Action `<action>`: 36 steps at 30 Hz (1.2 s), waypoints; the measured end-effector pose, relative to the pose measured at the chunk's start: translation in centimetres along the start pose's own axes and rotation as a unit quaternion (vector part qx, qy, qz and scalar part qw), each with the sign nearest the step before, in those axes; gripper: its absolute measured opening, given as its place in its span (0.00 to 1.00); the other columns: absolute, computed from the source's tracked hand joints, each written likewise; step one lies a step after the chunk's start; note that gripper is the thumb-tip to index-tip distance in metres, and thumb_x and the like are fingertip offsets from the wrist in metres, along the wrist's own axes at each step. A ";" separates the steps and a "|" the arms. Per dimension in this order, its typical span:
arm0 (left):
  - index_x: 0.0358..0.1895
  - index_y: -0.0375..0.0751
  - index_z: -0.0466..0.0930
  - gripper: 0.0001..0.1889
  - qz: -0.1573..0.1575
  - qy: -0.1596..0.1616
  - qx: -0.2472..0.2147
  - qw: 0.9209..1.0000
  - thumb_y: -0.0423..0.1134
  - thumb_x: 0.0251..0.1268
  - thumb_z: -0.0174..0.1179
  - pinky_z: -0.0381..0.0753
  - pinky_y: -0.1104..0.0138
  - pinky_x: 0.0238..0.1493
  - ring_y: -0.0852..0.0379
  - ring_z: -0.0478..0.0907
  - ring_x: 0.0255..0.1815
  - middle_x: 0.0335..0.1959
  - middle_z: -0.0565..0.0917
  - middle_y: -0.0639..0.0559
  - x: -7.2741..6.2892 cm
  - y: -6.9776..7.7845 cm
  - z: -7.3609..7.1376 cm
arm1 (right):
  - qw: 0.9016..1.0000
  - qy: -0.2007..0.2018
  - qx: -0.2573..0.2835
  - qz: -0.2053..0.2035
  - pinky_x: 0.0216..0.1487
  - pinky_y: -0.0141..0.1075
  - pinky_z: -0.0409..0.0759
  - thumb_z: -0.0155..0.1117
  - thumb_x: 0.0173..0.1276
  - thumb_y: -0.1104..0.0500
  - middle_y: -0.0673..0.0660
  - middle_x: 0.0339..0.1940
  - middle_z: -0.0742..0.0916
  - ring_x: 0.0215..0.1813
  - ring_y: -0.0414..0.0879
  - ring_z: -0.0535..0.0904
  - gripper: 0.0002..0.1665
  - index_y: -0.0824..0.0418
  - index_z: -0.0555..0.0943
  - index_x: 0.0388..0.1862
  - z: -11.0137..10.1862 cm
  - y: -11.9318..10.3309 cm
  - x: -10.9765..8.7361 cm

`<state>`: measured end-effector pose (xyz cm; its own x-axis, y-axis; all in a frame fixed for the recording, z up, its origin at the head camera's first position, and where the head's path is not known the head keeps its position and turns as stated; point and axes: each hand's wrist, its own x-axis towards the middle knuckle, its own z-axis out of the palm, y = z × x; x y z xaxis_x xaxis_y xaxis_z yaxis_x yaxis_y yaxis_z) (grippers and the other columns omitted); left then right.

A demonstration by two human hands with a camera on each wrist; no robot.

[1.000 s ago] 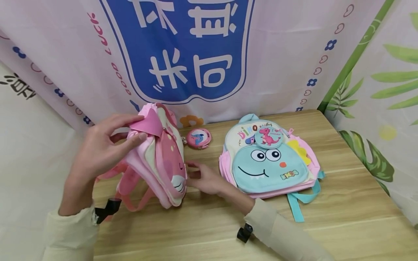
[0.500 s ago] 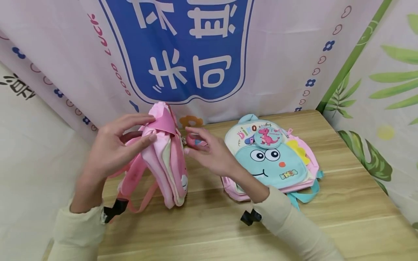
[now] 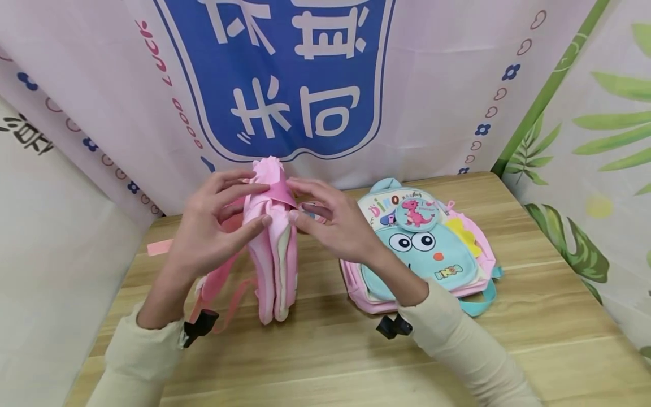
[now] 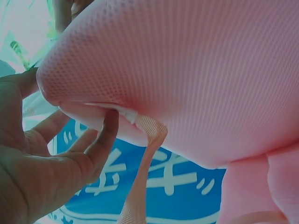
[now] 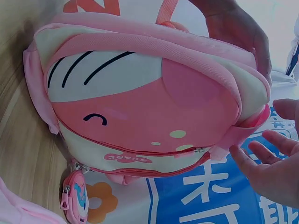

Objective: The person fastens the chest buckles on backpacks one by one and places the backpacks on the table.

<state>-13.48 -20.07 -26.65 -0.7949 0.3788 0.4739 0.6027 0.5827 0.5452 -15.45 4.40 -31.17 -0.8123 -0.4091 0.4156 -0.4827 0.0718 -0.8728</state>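
Pink shark backpack stands on edge between two hands

A printed cloth (image 3: 437,85) with a blue emblem fills the top of the frame, and below it the wood-grain worktop (image 3: 325,367) spreads to the bottom edge. A light-blue dinosaur backpack (image 3: 432,249) lies face up right of centre, partly covered by the person's right forearm. The pink shark backpack (image 3: 274,254) is left of centre on the worktop, narrow side up, its printed front turned towards the right of the frame and its mesh back towards the left.

Both hands are at its upper part, one on either side. The left hand (image 3: 213,217) grips it from the left, thumb lower and fingers higher on the narrow side. The right hand (image 3: 338,223) reaches in from the right, fingers loosely bent, tips at the edge of a pink flap (image 3: 281,192); whether they pinch it I cannot tell. Salmon straps (image 4: 140,186) trail from the back, below the left hand.

A round purse with a pink dragon (image 3: 417,215) sits on the dinosaur backpack's front. A smaller pink coin purse (image 5: 74,198) is clipped to the shark backpack, at the lower left of the right wrist view.
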 end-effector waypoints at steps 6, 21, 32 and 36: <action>0.67 0.38 0.84 0.28 0.017 0.001 0.007 1.000 0.32 0.62 0.77 0.86 0.73 0.59 0.46 0.79 0.67 0.66 0.79 0.42 0.2 0.0 1.0 | 1.000 0.004 -0.011 0.000 0.73 0.37 0.80 0.68 0.79 0.58 0.53 0.79 0.78 0.76 0.49 0.79 0.29 0.58 0.77 0.77 -0.2 0.0 -0.3; 0.77 0.42 0.75 0.36 0.008 -0.048 -0.004 0.999 0.34 0.65 0.75 0.86 0.50 0.64 0.43 0.82 0.69 0.78 0.76 0.45 -0.7 1.1 1.5 | 0.996 0.042 -0.068 0.035 0.76 0.43 0.78 0.72 0.75 0.50 0.51 0.80 0.77 0.81 0.46 0.73 0.34 0.55 0.77 0.76 -1.2 0.0 -0.7; 0.75 0.41 0.76 0.36 0.021 -0.012 -0.023 0.999 0.26 0.62 0.75 0.80 0.77 0.65 0.58 0.79 0.70 0.74 0.80 0.45 -2.2 1.1 0.6 | 0.994 0.068 -0.075 0.045 0.75 0.47 0.80 0.73 0.74 0.50 0.52 0.78 0.79 0.79 0.47 0.75 0.35 0.55 0.76 0.77 -2.4 0.5 -1.0; 0.76 0.41 0.75 0.36 -0.019 -0.006 -0.047 0.999 0.25 0.64 0.73 0.78 0.79 0.66 0.71 0.76 0.70 0.75 0.79 0.43 -3.1 0.1 0.3 | 0.993 0.070 -0.080 0.050 0.74 0.46 0.80 0.73 0.74 0.50 0.52 0.77 0.79 0.79 0.47 0.75 0.35 0.55 0.77 0.77 -2.8 0.8 -1.2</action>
<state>-11.00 -20.99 -28.28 -0.8173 0.3670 0.4442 0.5762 0.5268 0.6248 -15.78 7.54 -31.67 -0.8910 -0.2636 0.3697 -0.4337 0.2531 -0.8648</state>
